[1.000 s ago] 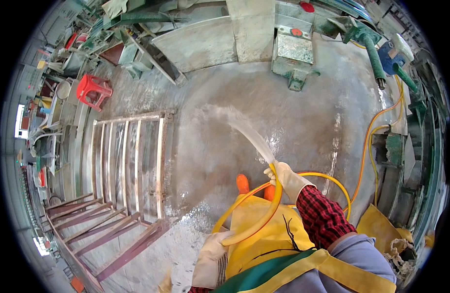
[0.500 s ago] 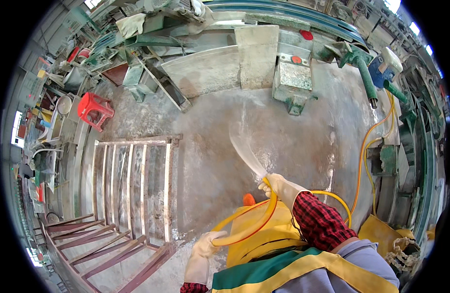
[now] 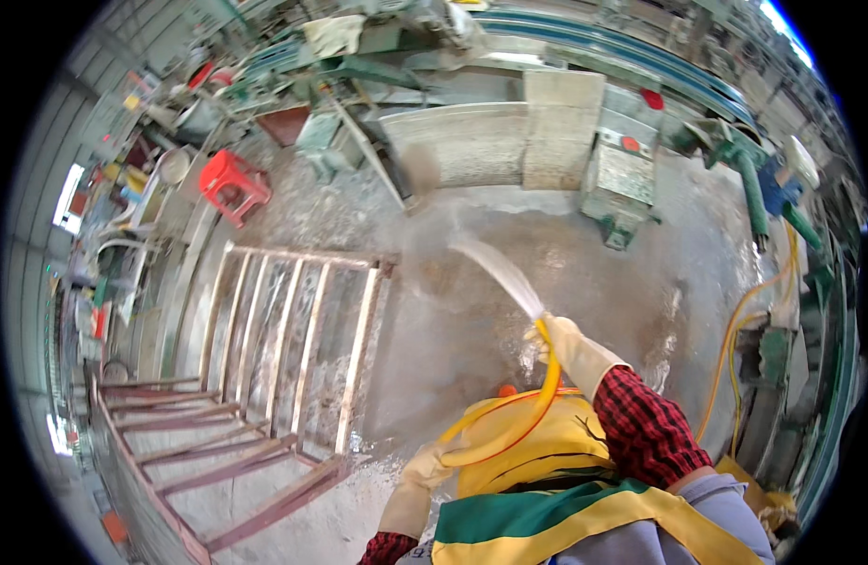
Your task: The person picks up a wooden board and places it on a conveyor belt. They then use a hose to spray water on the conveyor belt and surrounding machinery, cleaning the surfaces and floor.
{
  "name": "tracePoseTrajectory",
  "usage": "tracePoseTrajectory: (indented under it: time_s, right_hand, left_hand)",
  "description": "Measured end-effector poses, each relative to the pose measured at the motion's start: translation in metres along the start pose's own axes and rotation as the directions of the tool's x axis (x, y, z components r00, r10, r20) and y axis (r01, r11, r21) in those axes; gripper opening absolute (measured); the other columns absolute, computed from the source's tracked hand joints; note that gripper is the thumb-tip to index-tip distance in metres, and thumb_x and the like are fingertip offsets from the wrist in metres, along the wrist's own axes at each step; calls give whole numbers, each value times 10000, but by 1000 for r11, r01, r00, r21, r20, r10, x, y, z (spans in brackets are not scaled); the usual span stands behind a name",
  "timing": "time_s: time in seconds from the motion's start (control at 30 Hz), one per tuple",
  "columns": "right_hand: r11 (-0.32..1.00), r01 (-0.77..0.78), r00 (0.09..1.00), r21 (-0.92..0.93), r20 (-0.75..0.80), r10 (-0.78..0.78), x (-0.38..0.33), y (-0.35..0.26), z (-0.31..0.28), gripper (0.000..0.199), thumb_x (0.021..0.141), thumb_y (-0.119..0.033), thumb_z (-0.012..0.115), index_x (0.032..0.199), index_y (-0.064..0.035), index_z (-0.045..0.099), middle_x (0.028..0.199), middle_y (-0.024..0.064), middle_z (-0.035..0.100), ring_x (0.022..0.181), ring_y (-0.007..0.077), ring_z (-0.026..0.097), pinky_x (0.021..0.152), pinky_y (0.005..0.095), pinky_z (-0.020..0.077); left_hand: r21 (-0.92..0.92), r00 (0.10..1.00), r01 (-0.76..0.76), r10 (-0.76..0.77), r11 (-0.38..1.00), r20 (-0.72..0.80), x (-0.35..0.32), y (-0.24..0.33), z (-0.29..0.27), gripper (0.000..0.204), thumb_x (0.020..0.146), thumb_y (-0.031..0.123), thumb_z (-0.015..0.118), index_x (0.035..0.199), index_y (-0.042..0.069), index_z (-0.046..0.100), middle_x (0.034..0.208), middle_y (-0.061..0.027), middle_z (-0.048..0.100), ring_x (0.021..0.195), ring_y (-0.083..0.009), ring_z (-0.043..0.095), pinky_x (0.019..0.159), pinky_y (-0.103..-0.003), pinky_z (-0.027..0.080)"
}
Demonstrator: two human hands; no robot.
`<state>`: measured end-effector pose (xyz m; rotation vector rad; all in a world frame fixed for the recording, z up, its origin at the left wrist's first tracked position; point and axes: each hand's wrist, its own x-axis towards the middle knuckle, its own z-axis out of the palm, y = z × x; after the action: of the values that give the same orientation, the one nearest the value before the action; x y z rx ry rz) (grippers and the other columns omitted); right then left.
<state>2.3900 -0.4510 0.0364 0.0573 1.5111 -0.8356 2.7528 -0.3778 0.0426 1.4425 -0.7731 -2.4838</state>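
My right hand (image 3: 567, 350), in a cream glove, is closed round the yellow hose (image 3: 547, 388) just behind its open end. From that end a jet of water (image 3: 498, 267) arcs forward and to the left onto the wet concrete floor (image 3: 434, 311). Lower down and to the left, my gloved left hand (image 3: 422, 474) grips the same hose, which bends in a loop between both hands. Below the hose hangs my yellow apron (image 3: 509, 428), and an orange toe tip (image 3: 506, 390) shows past its edge.
A metal rack with slats (image 3: 283, 339) stands on the left. Beyond it is a red plastic stool (image 3: 234, 186). Pale boards (image 3: 462, 141) lean along the far side beside a green-grey metal block (image 3: 622, 174). Green machine parts (image 3: 752, 188) and trailing hose (image 3: 726, 348) lie at the right.
The view has turned left, so the surroundings sit further right. My right hand has raised the hose end slightly, and the jet reaches further left, near the leaning boards. Both hands keep their grip.
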Motion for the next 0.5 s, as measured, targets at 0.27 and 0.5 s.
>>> tracePoseTrajectory:
  time_s: [0.27,0.5]
  right_hand:
    - [988,16,982,151,-188,13,-17,-4,-40,546,1023,-430,330,811,-4,598,554,-6,414,410,110,356,391,266,334]
    - [973,44,984,225,-176,-4,-13,21,-81,531,1025,-427,325,810,-4,563,526,-14,415,389,93,363,369,239,323]
  left_hand:
    - [603,912,-397,374,692,170,15,-26,17,405,762,53,708,1161,111,667,1154,-62,673,1087,-228,619,959,-322,477]
    - [877,923,-310,337,368,185,-3,6,48,370,752,81,612,1109,160,666,1090,-138,671,1056,-341,615,903,-379,497]
